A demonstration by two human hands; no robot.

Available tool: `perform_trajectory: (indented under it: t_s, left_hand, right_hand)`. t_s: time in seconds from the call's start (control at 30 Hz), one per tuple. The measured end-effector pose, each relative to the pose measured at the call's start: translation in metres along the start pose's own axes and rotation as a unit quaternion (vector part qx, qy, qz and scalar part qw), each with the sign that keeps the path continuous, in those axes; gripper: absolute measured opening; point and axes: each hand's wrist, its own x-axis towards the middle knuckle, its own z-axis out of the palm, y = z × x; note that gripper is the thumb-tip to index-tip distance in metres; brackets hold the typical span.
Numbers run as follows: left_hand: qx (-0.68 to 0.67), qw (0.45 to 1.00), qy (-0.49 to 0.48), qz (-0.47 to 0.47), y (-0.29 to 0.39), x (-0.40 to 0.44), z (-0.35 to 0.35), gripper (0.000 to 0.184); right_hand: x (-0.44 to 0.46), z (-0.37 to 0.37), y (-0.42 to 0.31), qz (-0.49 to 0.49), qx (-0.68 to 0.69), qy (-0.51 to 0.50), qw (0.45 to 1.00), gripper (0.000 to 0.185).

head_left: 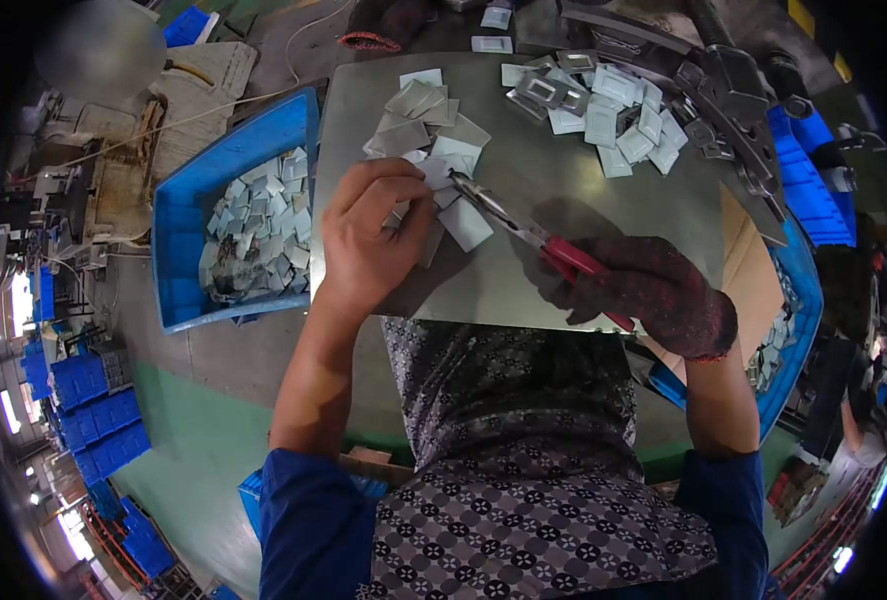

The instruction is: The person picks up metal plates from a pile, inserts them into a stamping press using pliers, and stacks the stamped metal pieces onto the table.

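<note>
Head view: table (604, 215), smooth grey metal; on it, left, thin, flat, square-edged plates (414, 135), loosely overlapped; far right, pressed pieces (619, 115), rectangular, stepped, heaped; left hand (369, 225), bare, fingers curled, pinching a small plate (431, 171) above the left pile, at the tip of the pliers (576, 256); right hand (654, 285), in dark, red-flecked glove (702, 325), closed round their red handles.

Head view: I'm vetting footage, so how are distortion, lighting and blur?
Head view: strong fisheye bowing with black corners; head view: shadow beside the gloved right hand and a soft glow on the metal table; head view: round blurred patch, upper left.
</note>
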Motion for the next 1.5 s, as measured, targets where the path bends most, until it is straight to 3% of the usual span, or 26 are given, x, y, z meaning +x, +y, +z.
perform_trajectory:
  t_s: [0.07, 0.13, 0.23, 0.27, 0.3, 0.33, 0.37, 0.4, 0.47, 0.5, 0.57, 0.6, 0.67, 0.7, 0.77, 0.83, 0.9, 1.0, 1.13, 1.23, 1.33, 1.4, 1.5]
  left_hand:
    - [-0.001, 1.0, 0.0, 0.026, 0.001, -0.001, 0.0, 0.021]
    - [0.021, 0.999, -0.024, 0.027, 0.001, -0.001, -0.001, 0.021]
    - [0.028, 0.999, 0.015, -0.018, -0.001, 0.002, -0.006, 0.023]
    - [0.043, 0.997, 0.021, -0.057, -0.006, 0.002, -0.007, 0.022]
    - [0.062, 0.993, 0.024, -0.097, -0.013, 0.001, -0.01, 0.02]
    - [0.016, 0.99, 0.036, -0.137, -0.028, -0.004, -0.011, 0.019]
    - [-0.027, 0.983, 0.047, -0.177, -0.043, -0.012, -0.011, 0.019]
    - [-0.037, 0.973, 0.043, -0.223, -0.051, -0.018, -0.009, 0.016]
    - [-0.109, 0.96, 0.075, -0.247, -0.06, -0.02, -0.008, 0.015]
    - [-0.176, 0.939, 0.106, -0.275, -0.06, -0.02, -0.007, 0.014]
    - [-0.187, 0.941, 0.088, -0.268, -0.057, -0.018, -0.007, 0.012]
    - [-0.188, 0.942, 0.091, -0.264, -0.058, -0.019, -0.007, 0.012]
    - [-0.201, 0.938, 0.098, -0.266, -0.059, -0.023, -0.008, 0.014]
    - [-0.203, 0.937, 0.099, -0.268, -0.058, -0.023, -0.007, 0.014]
    - [-0.179, 0.941, 0.092, -0.271, -0.054, -0.021, -0.009, 0.014]
    - [-0.19, 0.935, 0.098, -0.282, -0.054, -0.019, -0.008, 0.013]
    - [-0.199, 0.932, 0.09, -0.289, -0.055, -0.02, -0.008, 0.013]
    - [-0.22, 0.929, 0.096, -0.28, -0.057, -0.018, -0.006, 0.012]
    - [-0.211, 0.934, 0.082, -0.277, -0.052, -0.018, -0.009, 0.009]
    - [-0.197, 0.934, 0.088, -0.284, -0.052, -0.019, -0.008, 0.009]
    - [-0.224, 0.928, 0.089, -0.282, -0.058, -0.021, -0.007, 0.01]
    - [-0.233, 0.926, 0.088, -0.284, -0.06, -0.021, -0.007, 0.011]
    - [-0.207, 0.929, 0.096, -0.289, -0.061, -0.023, -0.006, 0.013]
  right_hand:
    - [0.002, 0.002, -0.004, -0.017, -0.029, -0.004, 0.999, 0.034]
    - [0.002, 0.003, -0.01, 0.13, -0.006, 0.015, 0.991, 0.033]
    - [-0.004, -0.004, -0.002, 0.068, 0.071, 0.054, 0.994, 0.032]
    - [-0.009, 0.0, -0.015, 0.036, 0.033, 0.137, 0.989, 0.03]
    - [-0.011, -0.01, -0.023, 0.023, -0.002, 0.159, 0.987, 0.029]
    - [-0.006, -0.031, -0.027, -0.075, -0.173, 0.134, 0.973, 0.028]
    - [-0.001, -0.051, -0.032, -0.177, -0.38, 0.149, 0.896, 0.026]
    - [0.003, -0.07, -0.037, -0.268, -0.524, 0.197, 0.784, 0.025]
    - [0.006, -0.079, -0.069, -0.094, -0.283, 0.239, 0.924, 0.022]
    - [0.012, -0.087, -0.073, -0.095, -0.247, 0.252, 0.931, 0.021]
    - [0.025, -0.105, -0.082, -0.099, -0.174, 0.279, 0.939, 0.022]
    - [0.029, -0.115, -0.079, -0.139, -0.303, 0.285, 0.898, 0.018]
    - [0.036, -0.126, -0.075, -0.163, -0.185, 0.304, 0.92, 0.031]
    - [0.03, -0.124, -0.077, -0.161, -0.188, 0.304, 0.92, 0.031]
    - [0.005, -0.108, -0.086, 0.033, -0.054, 0.335, 0.94, 0.033]
    - [-0.01, -0.09, -0.092, 0.039, -0.119, 0.3, 0.946, 0.034]
    - [-0.016, -0.086, -0.087, -0.015, -0.068, 0.259, 0.964, 0.034]
    - [0.013, -0.079, -0.087, -0.059, -0.102, 0.339, 0.934, 0.034]
    - [0.044, -0.112, -0.071, -0.08, -0.123, 0.334, 0.931, 0.034]
    - [0.047, -0.117, -0.077, -0.044, -0.14, 0.34, 0.929, 0.033]
    - [0.04, -0.125, -0.088, 0.028, -0.216, 0.265, 0.939, 0.03]
    - [0.045, -0.135, -0.076, -0.092, -0.004, 0.226, 0.97, 0.026]
    - [0.019, -0.109, -0.076, -0.138, -0.047, 0.205, 0.968, 0.024]
